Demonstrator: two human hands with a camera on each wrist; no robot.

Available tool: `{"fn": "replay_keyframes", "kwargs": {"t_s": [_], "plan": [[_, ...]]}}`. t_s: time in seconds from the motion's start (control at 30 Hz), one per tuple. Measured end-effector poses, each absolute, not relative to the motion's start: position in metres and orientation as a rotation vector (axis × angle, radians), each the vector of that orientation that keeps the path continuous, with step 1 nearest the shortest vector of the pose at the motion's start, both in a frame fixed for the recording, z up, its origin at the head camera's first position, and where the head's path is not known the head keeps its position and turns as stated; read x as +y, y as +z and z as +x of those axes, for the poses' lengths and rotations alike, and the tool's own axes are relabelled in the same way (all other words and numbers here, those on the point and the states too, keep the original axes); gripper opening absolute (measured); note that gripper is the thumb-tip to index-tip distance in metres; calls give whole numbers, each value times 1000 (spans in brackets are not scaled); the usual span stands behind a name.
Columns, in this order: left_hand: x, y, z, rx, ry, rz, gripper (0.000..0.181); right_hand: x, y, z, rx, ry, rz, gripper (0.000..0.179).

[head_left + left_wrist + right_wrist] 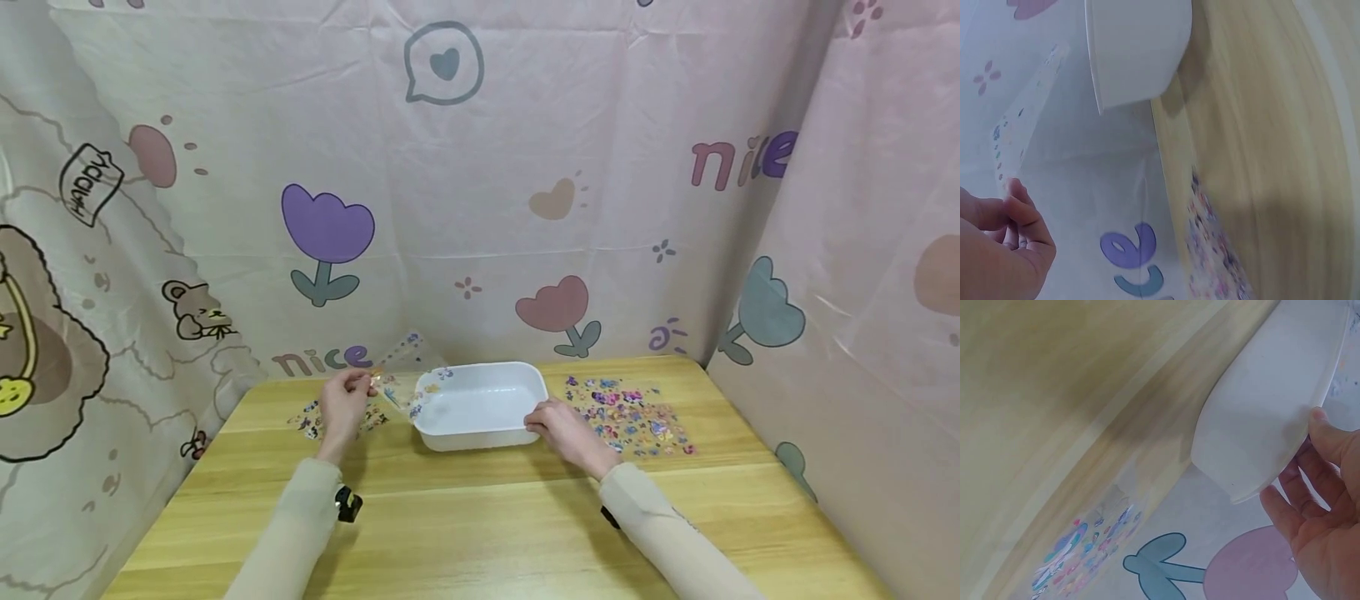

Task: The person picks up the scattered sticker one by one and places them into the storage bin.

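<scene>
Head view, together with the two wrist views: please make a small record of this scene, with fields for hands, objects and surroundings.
left hand: fingers pinch a clear sheet with floral prints, above the table
right hand: fingers grip the rim of the white tub at its right end
tub position: upright, opening upward
left of tub: floral pieces on the table, partly behind the left hand
right of tub: floral sheets, flat
backdrop: printed cloth
unclear: whether the clear sheet touches the tub

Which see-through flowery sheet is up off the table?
The sheet pinched by the left hand, at the left end of the tub. The other sheets lie on the table.
</scene>
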State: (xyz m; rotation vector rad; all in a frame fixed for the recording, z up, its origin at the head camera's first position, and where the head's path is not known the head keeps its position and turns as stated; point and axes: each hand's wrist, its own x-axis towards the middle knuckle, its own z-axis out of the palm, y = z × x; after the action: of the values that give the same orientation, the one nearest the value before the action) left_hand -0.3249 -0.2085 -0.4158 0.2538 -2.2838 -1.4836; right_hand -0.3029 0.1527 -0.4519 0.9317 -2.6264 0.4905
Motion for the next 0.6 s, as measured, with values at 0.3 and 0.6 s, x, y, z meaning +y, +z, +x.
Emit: {"fn": "replay_keyframes", "kwargs": {"t_s": [0.3,0.6], "plan": [[-177,-413,-334,-2359,-1377,97,18,152,-452,-302,-2651,545,906,12],[-150,-415,-343,-2472,-1315,40,16,152,-452,-302,-2642,561,916,13]]}}
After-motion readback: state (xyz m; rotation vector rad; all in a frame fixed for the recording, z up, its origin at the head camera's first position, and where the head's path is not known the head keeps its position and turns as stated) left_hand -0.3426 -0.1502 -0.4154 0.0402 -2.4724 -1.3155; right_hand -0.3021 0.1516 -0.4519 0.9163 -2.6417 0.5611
